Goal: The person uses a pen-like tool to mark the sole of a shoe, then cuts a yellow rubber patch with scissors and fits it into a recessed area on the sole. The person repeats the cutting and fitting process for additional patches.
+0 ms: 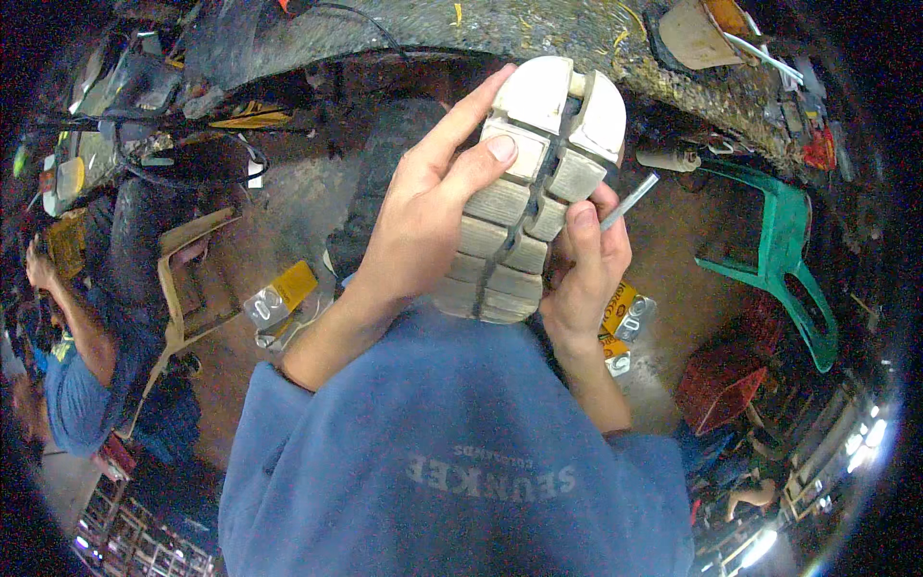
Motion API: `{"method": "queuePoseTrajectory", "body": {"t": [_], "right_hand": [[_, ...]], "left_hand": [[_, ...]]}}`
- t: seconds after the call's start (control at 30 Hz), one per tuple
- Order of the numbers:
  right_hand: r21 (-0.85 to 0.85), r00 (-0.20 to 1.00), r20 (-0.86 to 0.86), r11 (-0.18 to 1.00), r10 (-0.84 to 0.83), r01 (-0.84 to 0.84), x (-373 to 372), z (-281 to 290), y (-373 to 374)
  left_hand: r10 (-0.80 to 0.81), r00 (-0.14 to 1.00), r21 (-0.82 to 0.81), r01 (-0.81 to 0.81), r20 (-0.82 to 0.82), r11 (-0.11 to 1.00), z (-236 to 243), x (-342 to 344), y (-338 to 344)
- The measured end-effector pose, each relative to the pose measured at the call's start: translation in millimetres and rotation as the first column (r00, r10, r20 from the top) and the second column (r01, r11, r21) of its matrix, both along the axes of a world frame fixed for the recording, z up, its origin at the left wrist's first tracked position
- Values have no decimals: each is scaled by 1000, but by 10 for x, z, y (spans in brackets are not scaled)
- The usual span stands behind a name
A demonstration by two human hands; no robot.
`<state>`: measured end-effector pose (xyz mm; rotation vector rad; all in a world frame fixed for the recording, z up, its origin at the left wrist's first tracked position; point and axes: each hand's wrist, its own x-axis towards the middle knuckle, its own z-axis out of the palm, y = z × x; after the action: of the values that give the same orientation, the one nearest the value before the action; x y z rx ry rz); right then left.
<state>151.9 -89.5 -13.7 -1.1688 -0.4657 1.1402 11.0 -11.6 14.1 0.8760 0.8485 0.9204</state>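
Observation:
A shoe [500, 216] is held up before me with its off-white, blocky sole toward me and the rounded end pointing up. A dark groove runs lengthwise between the sole's blocks. My left hand [418, 216] is closed around its left side, the thumb pressing on the sole. On the opposite edge, my right hand [586, 260] supports the shoe low down. Between its thumb and fingers sits a thin grey rod-like tool [633, 199], slanting up and to the right. The rod's lower end is hidden by the fingers, so its kind cannot be told.
A worn, stained workbench [423, 48] spans the far side, with a pale bucket [694, 37] at its right. A green plastic chair [784, 255] lies on the right near a red basket [728, 394]. Yellow packages [293, 286] lie left. A co-worker [82, 385] sits far left beside a tan chair [178, 288].

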Motion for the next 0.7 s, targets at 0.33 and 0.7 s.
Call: {"method": "queuePoseTrajectory", "body": {"t": [0.33, 0.7], "right_hand": [[283, 964, 242, 958, -106, 35, 629, 15, 162], [368, 577, 816, 750, 22, -550, 682, 632, 264]], "left_hand": [[3, 999, -5, -3, 52, 1000, -25, 31, 2], [-39, 998, 90, 34, 47, 995, 7, 60, -54]]}}
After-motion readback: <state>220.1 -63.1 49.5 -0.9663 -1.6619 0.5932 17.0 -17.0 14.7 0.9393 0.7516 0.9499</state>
